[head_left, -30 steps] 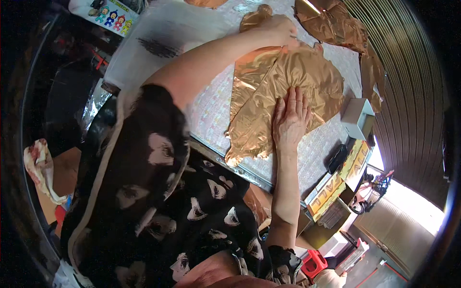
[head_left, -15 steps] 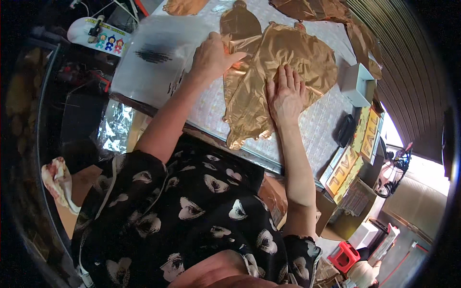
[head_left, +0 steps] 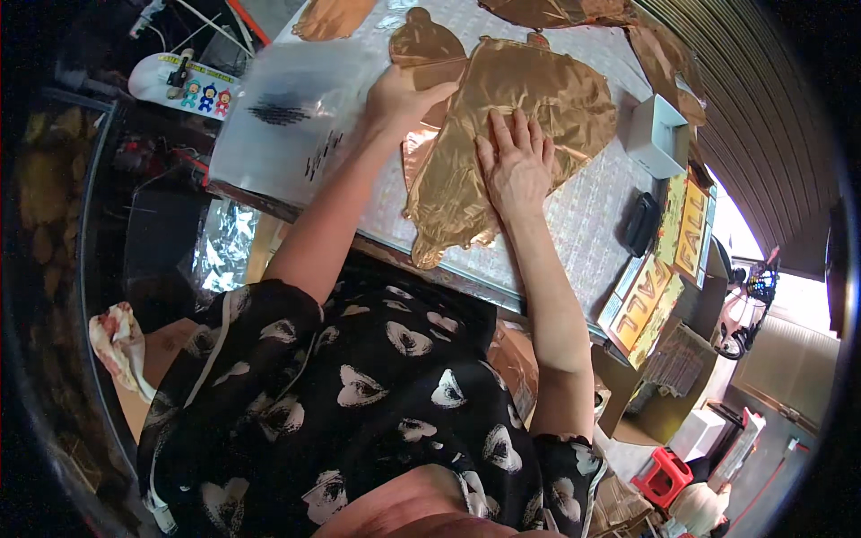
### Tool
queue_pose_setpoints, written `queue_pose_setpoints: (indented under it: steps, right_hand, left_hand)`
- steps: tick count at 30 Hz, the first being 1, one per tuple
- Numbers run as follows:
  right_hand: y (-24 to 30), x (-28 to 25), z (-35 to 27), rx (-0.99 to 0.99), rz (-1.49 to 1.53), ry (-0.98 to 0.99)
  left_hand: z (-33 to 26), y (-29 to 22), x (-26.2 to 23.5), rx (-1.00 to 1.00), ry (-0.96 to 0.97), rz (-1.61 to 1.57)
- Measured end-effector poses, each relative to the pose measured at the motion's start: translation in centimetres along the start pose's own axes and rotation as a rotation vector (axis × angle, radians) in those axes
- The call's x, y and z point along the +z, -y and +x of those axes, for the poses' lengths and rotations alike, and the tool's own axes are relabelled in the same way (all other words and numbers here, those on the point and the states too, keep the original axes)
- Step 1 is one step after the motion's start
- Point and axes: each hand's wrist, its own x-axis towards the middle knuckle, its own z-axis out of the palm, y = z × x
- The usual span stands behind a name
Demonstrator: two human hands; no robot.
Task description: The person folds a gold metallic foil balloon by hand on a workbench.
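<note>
Gold foil balloon: your right hand lies flat, open on its middle; left hand pinches its left edge (long axis runs away from you)

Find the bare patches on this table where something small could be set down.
Bare: table between right hand, gold foil balloon and black object. Crowded: top edge with more foil pieces, white box, left hand beside plastic bag.

White box beside right hand
</note>
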Motion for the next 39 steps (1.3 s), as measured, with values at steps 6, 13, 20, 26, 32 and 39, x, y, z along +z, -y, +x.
queue_pose_setpoints:
  steps: [6,13,20,26,32,39]
  right_hand:
    - [0.4,-0.3,0.2,-0.021,-0.006,-0.002]
    - [0.3,-0.4,0.1,-0.018,-0.028,0.018]
    - [0.2,-0.4,0.1,-0.018,-0.031,0.017]
    - [0.6,-0.5,0.4,-0.036,-0.008,-0.014]
    - [0.6,-1.1,0.4,-0.022,0.01,0.014]
    - [0.8,-1.0,0.5,-0.023,0.008,0.032]
  left_hand:
    - [4.2,3.0,1.0,0.021,-0.075,0.066]
    - [2.8,-0.8,1.8,0.409,-0.134,0.457]
    - [1.0,-2.6,2.7,0.548,0.284,0.136]
    - [4.8,1.3,-0.5,0.665,0.35,0.1]
    - [5.5,3.5,1.0,0.858,0.447,0.621]
    - [5.3,3.2,1.6,0.903,0.546,0.742]
